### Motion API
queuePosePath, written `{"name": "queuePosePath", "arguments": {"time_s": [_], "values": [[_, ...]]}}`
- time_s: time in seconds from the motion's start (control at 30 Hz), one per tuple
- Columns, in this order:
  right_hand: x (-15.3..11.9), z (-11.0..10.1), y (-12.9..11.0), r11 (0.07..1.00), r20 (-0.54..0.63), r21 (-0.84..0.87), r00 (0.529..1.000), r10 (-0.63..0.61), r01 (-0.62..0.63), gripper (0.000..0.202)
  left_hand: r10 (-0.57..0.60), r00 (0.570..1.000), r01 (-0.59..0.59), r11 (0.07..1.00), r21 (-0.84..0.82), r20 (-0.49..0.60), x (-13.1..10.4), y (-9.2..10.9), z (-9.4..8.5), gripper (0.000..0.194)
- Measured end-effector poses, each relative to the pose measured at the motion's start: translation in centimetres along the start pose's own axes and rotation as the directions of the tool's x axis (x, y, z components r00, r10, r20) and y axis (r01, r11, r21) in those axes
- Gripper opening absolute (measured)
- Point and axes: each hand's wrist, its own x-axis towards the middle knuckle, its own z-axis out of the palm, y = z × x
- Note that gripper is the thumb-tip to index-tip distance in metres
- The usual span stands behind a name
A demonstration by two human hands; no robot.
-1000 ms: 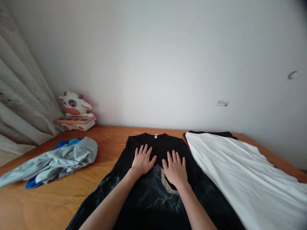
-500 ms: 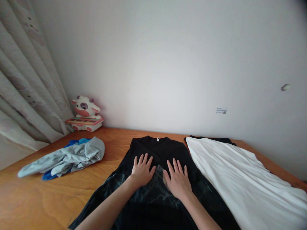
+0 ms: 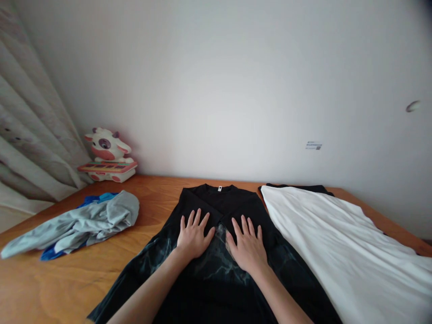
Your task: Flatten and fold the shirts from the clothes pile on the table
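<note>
A black shirt (image 3: 222,265) with a grey marbled pattern lies spread on the wooden table, its collar and small white tag toward the wall. My left hand (image 3: 195,236) rests flat on the left part of its chest, fingers spread. On the right part of the chest lies my right hand (image 3: 248,245), also flat with its fingers apart. Neither hand holds anything. Both sleeves appear folded inward over the front, partly hidden by my hands. The lower end of the shirt runs out of view.
White cloth (image 3: 324,234) lies right of the shirt, over a black garment (image 3: 313,187). Crumpled grey and blue clothing (image 3: 91,220) is on the left of the table (image 3: 77,283). Behind it stand a cow toy keyboard (image 3: 108,155) and a curtain (image 3: 30,112).
The view has shifted slightly, so the toy and grey clothing appear farther left. Both hands remain flat on the black shirt.
</note>
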Motion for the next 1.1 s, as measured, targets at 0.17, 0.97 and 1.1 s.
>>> {"name": "queuePosePath", "arguments": {"time_s": [0.17, 0.97, 1.1], "values": [[1.7, 0.4, 0.1, 1.0, -0.016, 0.01, 1.0, -0.017, 0.017, 0.067, -0.005, 1.0, 0.004, 1.0, 0.001, 0.006, 1.6, -0.5, 0.4, 0.064], [4.2, 1.1, 0.6, 0.998, -0.142, 0.031, 0.989, -0.042, 0.047, 0.057, 0.131, 0.991, -0.131, 0.991, 0.012, -0.019, 0.6, -1.8, 1.2, 0.064], [4.0, 0.9, 0.2, 0.999, -0.112, 0.017, 0.993, -0.034, 0.037, 0.059, 0.22, 0.975, -0.221, 0.975, -0.02, -0.027, -3.1, -2.2, 1.0, 0.066]]}}
